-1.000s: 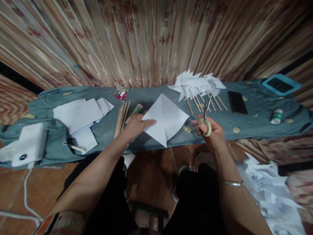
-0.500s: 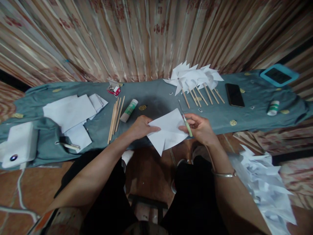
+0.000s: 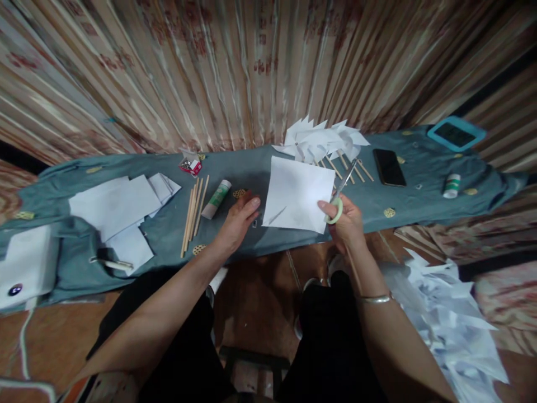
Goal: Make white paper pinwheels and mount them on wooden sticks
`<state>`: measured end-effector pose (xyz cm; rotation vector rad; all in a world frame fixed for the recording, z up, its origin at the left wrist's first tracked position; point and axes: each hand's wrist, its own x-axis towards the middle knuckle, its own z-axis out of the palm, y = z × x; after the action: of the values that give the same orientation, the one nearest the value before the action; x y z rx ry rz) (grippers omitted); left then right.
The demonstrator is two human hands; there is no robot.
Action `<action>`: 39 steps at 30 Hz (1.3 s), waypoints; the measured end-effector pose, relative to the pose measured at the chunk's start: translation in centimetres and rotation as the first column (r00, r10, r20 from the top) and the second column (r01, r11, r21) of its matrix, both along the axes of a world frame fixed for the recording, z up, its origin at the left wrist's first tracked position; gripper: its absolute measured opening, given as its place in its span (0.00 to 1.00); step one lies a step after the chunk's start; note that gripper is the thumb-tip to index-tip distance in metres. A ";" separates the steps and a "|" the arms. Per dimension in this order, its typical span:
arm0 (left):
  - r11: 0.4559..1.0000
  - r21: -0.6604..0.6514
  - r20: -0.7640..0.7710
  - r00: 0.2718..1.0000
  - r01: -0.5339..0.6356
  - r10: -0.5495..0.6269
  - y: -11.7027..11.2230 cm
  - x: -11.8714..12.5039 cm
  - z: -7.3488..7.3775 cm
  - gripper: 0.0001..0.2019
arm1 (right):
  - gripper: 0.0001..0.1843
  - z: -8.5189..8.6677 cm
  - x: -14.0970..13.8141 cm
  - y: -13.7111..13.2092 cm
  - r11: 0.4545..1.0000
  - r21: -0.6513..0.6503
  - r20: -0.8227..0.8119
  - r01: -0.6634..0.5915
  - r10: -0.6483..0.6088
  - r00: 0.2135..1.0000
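Note:
My right hand (image 3: 348, 221) pinches the right edge of a square white sheet of paper (image 3: 296, 190) and also holds scissors (image 3: 334, 211) with pale green handles, the blades pointing up and away. A cut slit shows near the sheet's lower left corner. Just left of the sheet, apart from it, my left hand (image 3: 240, 221) is open with nothing in it, its fingers lying loosely beside each other. A glue stick (image 3: 217, 198) lies beyond it to the left, next to several thin wooden sticks (image 3: 193, 215).
Paper pinwheels (image 3: 323, 139) on sticks lie at the back, near a phone (image 3: 389, 167). Loose paper (image 3: 113, 204), a pen (image 3: 112, 263) and a white device (image 3: 31, 266) are left. A red box (image 3: 191, 163) stands behind; more pinwheels (image 3: 453, 319) fill a bag at lower right.
My left hand has let go of the paper and moved slightly left. My right hand has turned the sheet so it stands squarer and higher, scissors still in it. The view has shifted slightly.

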<state>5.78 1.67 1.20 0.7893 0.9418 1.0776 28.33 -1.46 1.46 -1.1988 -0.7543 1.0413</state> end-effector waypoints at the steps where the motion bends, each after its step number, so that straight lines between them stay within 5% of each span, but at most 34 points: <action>1: 0.999 -0.019 0.021 0.999 0.039 -0.038 -0.4 0.3 -0.2 0.28 | 0.21 -0.1 -0.2 0.1 1.000 0.005 -0.020 0.016 -0.016 1.000; 8: 0.962 0.076 -0.009 0.965 0.263 -0.263 -2.9 2.8 -0.5 0.28 | 0.21 -0.7 -1.9 0.9 0.995 0.012 -0.093 0.101 -0.099 0.991; 14: 0.986 0.086 0.007 0.990 0.140 -0.141 -2.8 3.9 0.4 0.20 | 0.27 -1.0 -4.2 0.7 0.998 -0.043 -0.169 0.056 -0.062 0.984; 22: 0.989 0.094 -0.058 0.991 -0.111 0.117 -1.5 3.3 -0.2 0.30 | 0.28 -1.4 -5.9 0.3 0.999 -0.032 -0.176 -0.018 0.012 0.984; 39: 0.962 0.203 -0.100 0.974 -0.182 0.205 0.2 1.2 -0.7 0.26 | 0.27 -1.5 -6.0 -0.3 0.992 -0.076 -0.077 -0.102 0.096 0.992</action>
<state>6.93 1.85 0.52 0.9441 1.0429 1.3188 22.31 -1.77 -0.01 -1.1934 -0.7266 1.2012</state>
